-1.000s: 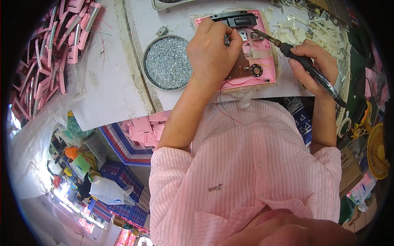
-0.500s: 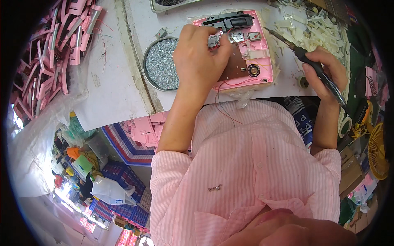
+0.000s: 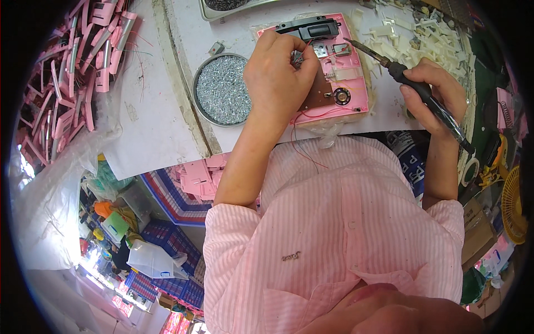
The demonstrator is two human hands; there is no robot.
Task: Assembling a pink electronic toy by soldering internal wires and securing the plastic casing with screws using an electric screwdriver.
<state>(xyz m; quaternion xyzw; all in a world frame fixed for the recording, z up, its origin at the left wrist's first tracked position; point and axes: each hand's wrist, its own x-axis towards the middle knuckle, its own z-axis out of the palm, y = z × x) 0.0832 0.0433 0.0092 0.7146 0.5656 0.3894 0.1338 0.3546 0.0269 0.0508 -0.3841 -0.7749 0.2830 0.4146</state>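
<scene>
A pink plastic case lies open on the table, showing a brown circuit board, a small round black part, metal parts and thin wires. Along its far edge runs a black plastic strip. My left hand reaches over the case's left side, fingers pinched together near a red wire; the fingertips hide what they grip. In my right hand is a soldering iron with a black handle. Its tip points left, just above the far right part of the case.
A round metal tin of small screws stands left of the case, with a small metal block behind it. Pink plastic parts are heaped at far left. White plastic pieces lie scattered at far right. A tray sits at the back.
The soldering iron's tip has moved left, closer to the metal parts in the case. My left hand has shifted slightly, its fingers still pinched over the case.
</scene>
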